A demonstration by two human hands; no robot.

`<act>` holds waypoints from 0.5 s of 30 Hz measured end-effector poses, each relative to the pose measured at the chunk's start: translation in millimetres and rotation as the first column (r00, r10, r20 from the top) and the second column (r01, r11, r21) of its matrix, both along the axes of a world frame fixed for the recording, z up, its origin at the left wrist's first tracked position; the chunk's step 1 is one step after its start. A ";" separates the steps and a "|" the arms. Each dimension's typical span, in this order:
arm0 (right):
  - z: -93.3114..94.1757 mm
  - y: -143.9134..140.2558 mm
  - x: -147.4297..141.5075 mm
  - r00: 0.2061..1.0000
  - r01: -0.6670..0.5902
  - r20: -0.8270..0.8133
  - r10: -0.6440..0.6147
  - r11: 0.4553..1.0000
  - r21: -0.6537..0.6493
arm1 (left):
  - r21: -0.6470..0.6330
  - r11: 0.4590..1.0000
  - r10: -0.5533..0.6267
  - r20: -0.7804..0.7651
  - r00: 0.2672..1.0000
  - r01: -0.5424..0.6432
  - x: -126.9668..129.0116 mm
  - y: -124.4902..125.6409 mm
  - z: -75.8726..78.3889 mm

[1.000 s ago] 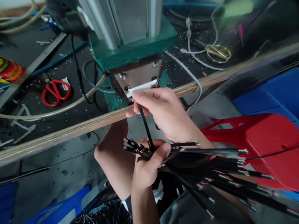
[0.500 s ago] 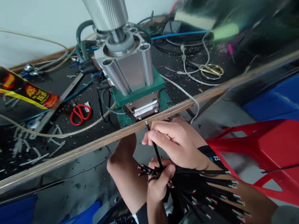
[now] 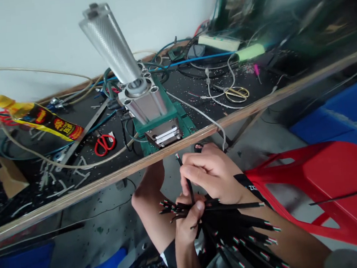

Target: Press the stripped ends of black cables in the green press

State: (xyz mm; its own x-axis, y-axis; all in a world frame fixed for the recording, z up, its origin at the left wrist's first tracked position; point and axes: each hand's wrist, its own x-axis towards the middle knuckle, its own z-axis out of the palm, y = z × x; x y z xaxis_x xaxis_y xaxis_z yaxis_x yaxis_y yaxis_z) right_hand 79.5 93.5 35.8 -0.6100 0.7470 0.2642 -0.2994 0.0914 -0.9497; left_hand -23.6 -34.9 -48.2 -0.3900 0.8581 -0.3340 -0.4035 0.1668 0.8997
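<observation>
My left hand [image 3: 189,223] is closed round a bundle of black cables [image 3: 237,223], whose cut ends show small red, white and green wires. Most of the bundle fans out to the right over my lap; a few ends stick out left of the thumb. Just above, my right hand [image 3: 207,171] pinches a single black cable [image 3: 179,161] that stands up from the bundle, its tip pointing at the table edge. Beyond that tip sits a press machine [image 3: 150,103] with a silver cylinder, a green base and a metal block with white strips at its front.
On the black table lie red-handled scissors [image 3: 104,144], gold-handled scissors [image 3: 237,94], a steel ruler [image 3: 85,132], a yellow-and-black bottle [image 3: 44,121] and white tube scraps. A wooden edge [image 3: 122,175] borders the table. A red plastic chair [image 3: 338,186] stands at right.
The view has shifted, so more of the machine and bottle shows. My right hand has come down closer to my left hand, still pinching the single cable.
</observation>
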 end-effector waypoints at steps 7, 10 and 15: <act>-9.6 11.4 -29.2 0.993 0.095 0.086 -0.086 0.989 -0.115 | 0.009 0.995 -0.102 0.017 0.995 0.102 -7.2 6.9 -5.7; -14.3 19.2 -40.2 0.983 0.132 0.146 -0.110 0.980 -0.150 | -0.011 0.992 -0.125 -0.005 0.992 0.125 -16.4 16.4 -6.7; -15.8 33.0 -49.3 0.970 0.152 0.207 -0.130 0.984 -0.094 | 0.012 0.992 -0.121 -0.029 0.992 0.122 -27.9 30.0 -4.8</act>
State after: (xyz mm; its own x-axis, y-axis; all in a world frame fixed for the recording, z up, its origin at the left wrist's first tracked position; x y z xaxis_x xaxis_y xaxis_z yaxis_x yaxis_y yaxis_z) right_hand 30.2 126.5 20.0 -0.5287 0.8466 0.0604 -0.0943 0.0122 -0.9955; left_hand -51.5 -4.9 -53.1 -0.2916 0.9042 -0.3120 -0.3556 0.2003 0.9129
